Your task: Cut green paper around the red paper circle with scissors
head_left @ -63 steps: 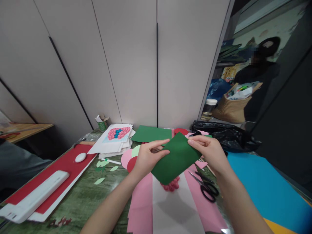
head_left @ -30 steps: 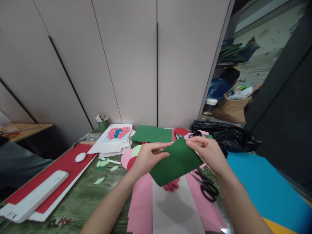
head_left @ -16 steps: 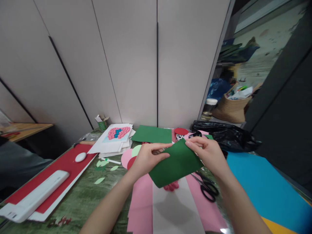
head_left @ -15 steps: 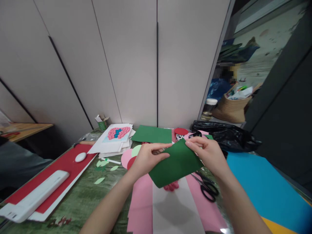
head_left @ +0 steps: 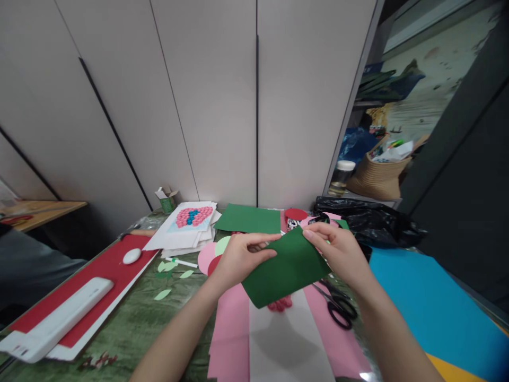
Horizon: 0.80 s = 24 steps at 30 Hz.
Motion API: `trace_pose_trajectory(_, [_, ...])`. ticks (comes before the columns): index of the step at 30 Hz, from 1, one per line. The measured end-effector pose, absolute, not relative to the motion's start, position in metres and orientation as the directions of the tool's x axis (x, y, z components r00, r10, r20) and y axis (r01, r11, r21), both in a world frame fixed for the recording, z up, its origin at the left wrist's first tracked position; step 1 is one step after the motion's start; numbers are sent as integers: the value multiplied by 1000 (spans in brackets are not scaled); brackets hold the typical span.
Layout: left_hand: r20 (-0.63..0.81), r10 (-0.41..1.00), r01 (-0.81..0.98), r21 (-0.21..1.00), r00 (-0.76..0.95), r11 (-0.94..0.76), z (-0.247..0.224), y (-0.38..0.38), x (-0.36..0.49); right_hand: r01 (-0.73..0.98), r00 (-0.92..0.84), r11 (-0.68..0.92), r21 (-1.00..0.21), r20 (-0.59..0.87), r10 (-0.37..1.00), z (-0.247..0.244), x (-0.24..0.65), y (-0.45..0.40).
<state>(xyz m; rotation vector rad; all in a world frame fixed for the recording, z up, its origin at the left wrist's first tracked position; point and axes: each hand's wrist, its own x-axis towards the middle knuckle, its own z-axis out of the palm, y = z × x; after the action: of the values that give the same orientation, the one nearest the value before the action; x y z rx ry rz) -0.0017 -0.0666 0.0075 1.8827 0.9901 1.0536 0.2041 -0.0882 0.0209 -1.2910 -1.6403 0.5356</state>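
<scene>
A dark green sheet of paper is held tilted in the air between my two hands. My left hand pinches its upper left edge, thumb on the near face. At the top right corner, my right hand grips it between thumb and fingers. Beneath it lies a white sheet with pink rolled paper pieces partly hidden by the green paper. Larger pink sheets are under the white one. Black-handled scissors rest on the pink paper just below my right hand.
Left are pale green paper leaves, a stack of white sheets with a pink-and-blue picture, a red board, a white mouse and a long white device. Blue card and a black plastic bag lie right.
The green paper's lower left corner has dipped very slightly. Both hands keep the same hold on it, and everything else stays in place.
</scene>
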Motion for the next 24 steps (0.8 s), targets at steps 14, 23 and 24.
trace_pose_trajectory(14, [314,936,116,936,159,-333,7,-61,-1,344,96,376,-861,430,898,10,210,-76])
trace_pose_trajectory(23, [350,931,-155,919,-107,-363,-4,-53,5,206,72,348,-915,368,927,10,203,-75])
trace_pose_trajectory(24, [352,929,-160,917,-111,-366,-5,-54,6,226,94,325,-918,353,931,10,200,-76])
